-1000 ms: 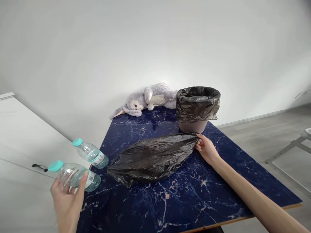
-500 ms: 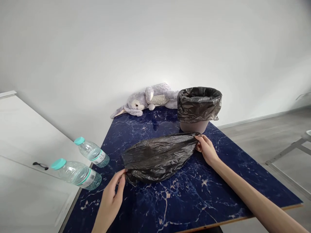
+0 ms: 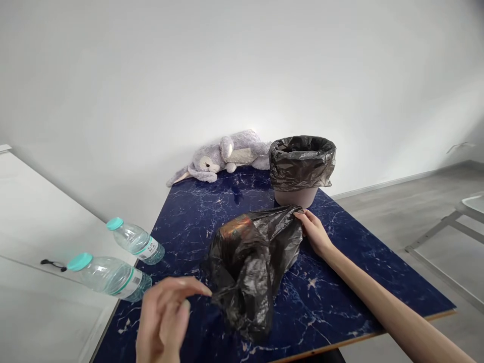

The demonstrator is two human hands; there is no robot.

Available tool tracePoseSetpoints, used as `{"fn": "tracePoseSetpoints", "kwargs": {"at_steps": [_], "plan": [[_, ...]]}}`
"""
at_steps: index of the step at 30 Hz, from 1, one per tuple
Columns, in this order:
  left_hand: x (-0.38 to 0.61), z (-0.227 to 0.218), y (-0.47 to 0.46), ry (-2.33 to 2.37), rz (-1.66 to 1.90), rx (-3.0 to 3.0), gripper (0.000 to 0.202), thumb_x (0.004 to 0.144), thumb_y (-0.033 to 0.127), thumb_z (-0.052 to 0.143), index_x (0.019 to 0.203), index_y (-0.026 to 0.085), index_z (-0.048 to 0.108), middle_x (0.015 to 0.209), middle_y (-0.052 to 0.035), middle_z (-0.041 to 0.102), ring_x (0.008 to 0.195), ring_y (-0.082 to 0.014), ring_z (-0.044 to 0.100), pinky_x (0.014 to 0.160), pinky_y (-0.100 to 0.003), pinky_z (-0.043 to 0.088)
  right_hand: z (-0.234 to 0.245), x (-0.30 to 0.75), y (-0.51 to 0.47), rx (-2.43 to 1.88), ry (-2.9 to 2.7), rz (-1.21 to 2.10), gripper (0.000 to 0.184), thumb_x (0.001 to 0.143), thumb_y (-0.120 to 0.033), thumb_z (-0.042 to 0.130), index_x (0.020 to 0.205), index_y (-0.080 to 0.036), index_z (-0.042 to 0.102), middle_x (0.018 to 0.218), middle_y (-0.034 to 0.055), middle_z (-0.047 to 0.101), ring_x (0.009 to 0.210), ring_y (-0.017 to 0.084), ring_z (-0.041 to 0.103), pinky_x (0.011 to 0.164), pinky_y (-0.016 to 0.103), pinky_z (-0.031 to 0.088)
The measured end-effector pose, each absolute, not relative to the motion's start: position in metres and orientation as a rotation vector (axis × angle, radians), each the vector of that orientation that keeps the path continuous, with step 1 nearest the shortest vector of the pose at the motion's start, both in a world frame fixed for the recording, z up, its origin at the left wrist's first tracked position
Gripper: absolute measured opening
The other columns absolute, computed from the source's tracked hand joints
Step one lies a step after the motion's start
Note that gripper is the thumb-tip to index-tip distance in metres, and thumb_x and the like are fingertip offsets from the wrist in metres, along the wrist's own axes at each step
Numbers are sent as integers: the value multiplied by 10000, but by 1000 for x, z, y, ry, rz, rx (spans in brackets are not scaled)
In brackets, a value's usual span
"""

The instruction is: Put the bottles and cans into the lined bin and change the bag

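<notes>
A thin black plastic garbage bag (image 3: 249,272) lies crumpled over the middle of the table, with something orange and shiny showing through its upper left part. My right hand (image 3: 315,233) pinches the bag's far right corner between thumb and fingers. Close to the bag's near left edge is my left hand (image 3: 166,315), its index finger stretched out and thumb apart. That index fingertip reaches the bag's edge; whether it touches is hard to tell. Behind the bag stands a pinkish bin (image 3: 297,196) lined with another black garbage bag (image 3: 302,169) folded over its rim.
Two clear bottles with turquoise caps, a nearer bottle (image 3: 113,277) and a farther bottle (image 3: 138,242), stand at the left. A lilac plush rabbit (image 3: 227,154) lies against the wall. The blue marbled table (image 3: 336,307) has a white cabinet (image 3: 45,222) beside it.
The bag was stretched flat between both hands; now it is bunched and slack. My left hand has moved nearer and its fingers have parted. The right hand keeps its pinch. The view shifted slightly.
</notes>
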State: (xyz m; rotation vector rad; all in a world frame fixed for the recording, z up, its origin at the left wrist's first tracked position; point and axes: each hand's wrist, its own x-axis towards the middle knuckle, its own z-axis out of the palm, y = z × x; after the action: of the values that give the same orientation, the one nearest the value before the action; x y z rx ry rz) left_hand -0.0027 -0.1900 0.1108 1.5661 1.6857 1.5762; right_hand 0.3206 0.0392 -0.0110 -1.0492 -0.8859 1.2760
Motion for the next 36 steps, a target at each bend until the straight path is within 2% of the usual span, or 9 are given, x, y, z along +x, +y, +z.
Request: {"fn": "tracePoseSetpoints", "kwargs": {"at_steps": [2,4,10,17,21,23,28,32,36], "plan": [[-16,111,-174,1673,1501,1579,263,1045,458,494,1081,275,679,1006,-62,766,906,-269,762,856,-448,671,-10,320,39,-1051,-885,1283,387,769,-579,819,855,-244,645,620,-67,526,510,112,396,453,259,294],[-22,109,-161,1670,1157,1764,340,1076,420,419,1073,263,721,1134,-84,772,1056,-270,753,959,-427,643,-10,319,39,-1055,-880,1289,388,760,-578,825,856,-246,646,610,-69,521,507,113,393,453,259,288],[0,90,-140,1440,293,2247,487,1095,250,326,1454,361,636,1555,3,607,1461,-230,554,1222,-439,479,-13,320,39,-1055,-878,1290,385,764,-577,822,873,-255,641,657,-60,580,533,120,442,471,254,317],[16,62,-98,1566,250,2555,651,1026,141,343,1671,232,340,1731,-140,336,1514,-370,473,1118,-523,560,-14,320,41,-1058,-893,1267,382,762,-554,830,850,-242,628,596,-83,489,486,97,405,440,243,302],[24,61,-82,1748,459,2629,728,1046,120,291,1729,229,61,1780,-148,184,1638,-393,117,1225,-637,411,-16,321,43,-1054,-897,1261,391,756,-558,832,863,-243,625,591,-83,493,474,93,431,433,235,318],[29,64,-81,1842,567,2633,730,1078,172,317,1728,241,-8,1795,-152,104,1645,-401,36,1264,-652,338,-16,321,43,-1052,-899,1258,396,754,-565,832,876,-244,635,584,-83,491,471,93,436,430,231,323],[31,59,-84,1773,633,2683,693,1095,269,377,1726,310,95,1763,-134,257,1625,-368,248,1263,-591,351,-13,320,43,-1056,-908,1248,399,747,-570,833,865,-242,641,585,-78,497,472,96,442,428,233,332],[28,44,-72,1796,585,2630,665,1070,290,416,1706,272,222,1703,-166,381,1602,-422,276,1230,-674,323,-12,319,42,-1063,-914,1246,399,753,-569,827,874,-235,645,584,-79,493,475,94,436,430,230,332],[36,35,-46,1756,608,2554,665,1041,410,496,1670,286,320,1681,-139,434,1576,-401,345,1263,-640,294,-11,319,42,-1059,-919,1247,400,754,-568,825,879,-232,647,589,-78,499,477,91,434,427,224,327]]}}
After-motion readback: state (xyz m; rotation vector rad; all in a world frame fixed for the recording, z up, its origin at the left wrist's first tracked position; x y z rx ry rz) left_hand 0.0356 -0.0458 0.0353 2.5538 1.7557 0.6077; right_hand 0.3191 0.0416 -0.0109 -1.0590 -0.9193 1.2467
